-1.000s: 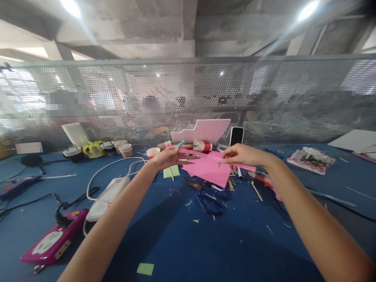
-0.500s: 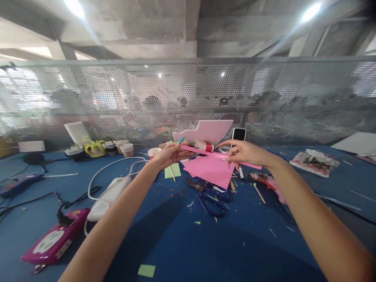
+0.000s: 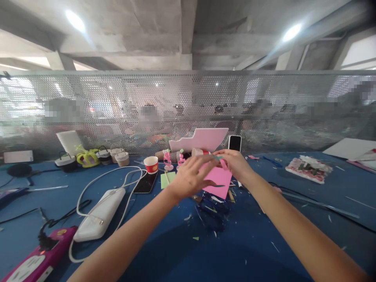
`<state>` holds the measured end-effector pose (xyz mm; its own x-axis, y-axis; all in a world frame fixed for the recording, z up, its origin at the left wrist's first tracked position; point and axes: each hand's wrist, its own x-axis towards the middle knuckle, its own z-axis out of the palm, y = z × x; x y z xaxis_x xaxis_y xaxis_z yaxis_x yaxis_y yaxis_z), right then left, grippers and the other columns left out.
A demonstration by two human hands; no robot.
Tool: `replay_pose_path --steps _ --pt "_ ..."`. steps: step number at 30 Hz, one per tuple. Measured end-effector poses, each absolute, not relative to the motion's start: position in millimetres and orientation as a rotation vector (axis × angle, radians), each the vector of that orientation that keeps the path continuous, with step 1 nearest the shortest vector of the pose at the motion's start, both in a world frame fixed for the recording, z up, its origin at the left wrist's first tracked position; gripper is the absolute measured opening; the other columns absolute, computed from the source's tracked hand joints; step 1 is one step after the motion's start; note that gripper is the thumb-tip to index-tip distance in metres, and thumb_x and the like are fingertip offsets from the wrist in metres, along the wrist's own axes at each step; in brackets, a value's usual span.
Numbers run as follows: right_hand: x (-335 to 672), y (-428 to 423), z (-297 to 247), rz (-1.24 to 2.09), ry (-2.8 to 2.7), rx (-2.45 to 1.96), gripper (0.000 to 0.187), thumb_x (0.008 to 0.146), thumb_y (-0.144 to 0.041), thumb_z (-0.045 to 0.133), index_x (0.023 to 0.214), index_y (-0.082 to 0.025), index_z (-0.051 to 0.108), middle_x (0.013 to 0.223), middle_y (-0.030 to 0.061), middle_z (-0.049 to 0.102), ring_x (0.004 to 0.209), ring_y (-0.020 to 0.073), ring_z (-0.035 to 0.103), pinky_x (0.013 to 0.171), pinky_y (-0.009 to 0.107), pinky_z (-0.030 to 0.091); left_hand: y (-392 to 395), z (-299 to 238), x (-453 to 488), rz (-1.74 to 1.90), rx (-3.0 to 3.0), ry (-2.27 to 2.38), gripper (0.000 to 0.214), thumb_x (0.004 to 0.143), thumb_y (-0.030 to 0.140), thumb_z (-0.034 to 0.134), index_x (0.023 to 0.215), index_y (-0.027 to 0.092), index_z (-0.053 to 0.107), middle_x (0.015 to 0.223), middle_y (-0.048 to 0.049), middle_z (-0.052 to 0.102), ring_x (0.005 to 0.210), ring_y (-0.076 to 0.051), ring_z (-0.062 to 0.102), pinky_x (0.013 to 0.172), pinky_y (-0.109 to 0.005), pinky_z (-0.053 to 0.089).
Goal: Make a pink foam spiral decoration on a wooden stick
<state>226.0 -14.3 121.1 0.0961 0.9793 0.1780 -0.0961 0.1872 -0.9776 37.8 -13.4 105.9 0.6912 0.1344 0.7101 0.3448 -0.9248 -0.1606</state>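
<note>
A curled pink paper strip (image 3: 224,163) is pinched in the fingers of my right hand (image 3: 237,163), above the sheets. My left hand (image 3: 190,174) reaches in from the left with its fingers stretched out and thumb apart. Its index tip, with a teal nail, meets the strip near the right fingertips; whether it presses on the paper I cannot tell. Below both hands lie pink paper sheets (image 3: 219,188), partly hidden. Blue-handled scissors (image 3: 213,213) rest on the table just in front of the sheets.
On the blue table (image 3: 176,250) stand a red-and-white paper cup (image 3: 151,165) and small pink figures (image 3: 167,160). A dark phone (image 3: 146,183), white power bank (image 3: 100,219) with cable and magenta power strip (image 3: 38,254) lie left. Behind rises a perforated metal screen (image 3: 126,105).
The strip, stretched between both hands before, is now curled at the right fingers. My left hand has moved right to meet my right hand and no longer holds the strip's far end.
</note>
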Motion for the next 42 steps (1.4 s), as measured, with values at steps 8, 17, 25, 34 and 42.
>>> replay_pose_path --steps 8,17,25,34,42 --pt "214 -21 120 0.834 -1.384 -1.029 0.009 0.073 -0.018 0.055 0.08 -0.017 0.061 0.08 0.0083 0.073 0.076 0.021 0.07 0.078 0.037 0.055 -28 110 48 -1.444 -2.482 -0.075 0.016 0.085 0.014 0.055 0.099 0.016 0.063 0.092 -0.0063 0.071 0.09 -0.015 0.066 0.08 -0.031 0.055" --pt "226 -38 140 1.129 -1.63 -0.909 0.035 0.079 -0.046 0.058 0.09 -0.015 0.067 0.091 0.012 0.072 0.074 0.0203 0.07 0.066 0.031 0.058 -17 123 46 -2.752 -2.614 -0.863 0.014 0.076 0.03 0.066 0.075 0.016 0.064 0.067 -0.0009 0.068 0.061 -0.01 0.064 0.06 -0.023 0.054" --pt "226 -47 140 0.571 -1.853 -1.129 0.04 0.077 -0.053 0.061 0.062 -0.016 0.062 0.038 -0.0012 0.053 0.028 0.0087 0.048 0.03 0.02 0.036 -10 124 42 -2.887 -2.594 -0.882 0.03 0.068 0.028 0.073 0.093 0.019 0.059 0.092 -0.0039 0.069 0.065 -0.011 0.066 0.059 -0.025 0.056" --pt "223 -51 139 0.31 -1.837 -1.065 0.04 0.081 -0.053 0.057 0.066 -0.017 0.065 0.04 -0.0012 0.055 0.032 0.0102 0.052 0.036 0.022 0.038 -9 125 39 -2.357 -2.669 -1.007 0.032 0.077 0.031 0.065 0.106 0.019 0.065 0.103 -0.0085 0.068 0.094 -0.018 0.064 0.082 -0.034 0.054" --pt "220 -59 139 0.26 -1.904 -1.036 0.035 0.083 -0.048 0.057 0.072 -0.016 0.066 0.044 -0.0012 0.056 0.038 0.009 0.051 0.041 0.023 0.037 -13 143 33 -2.009 -3.283 -0.964 0.03 0.07 0.028 0.07 0.098 0.016 0.068 0.096 -0.0091 0.071 0.084 -0.017 0.067 0.071 -0.029 0.054"
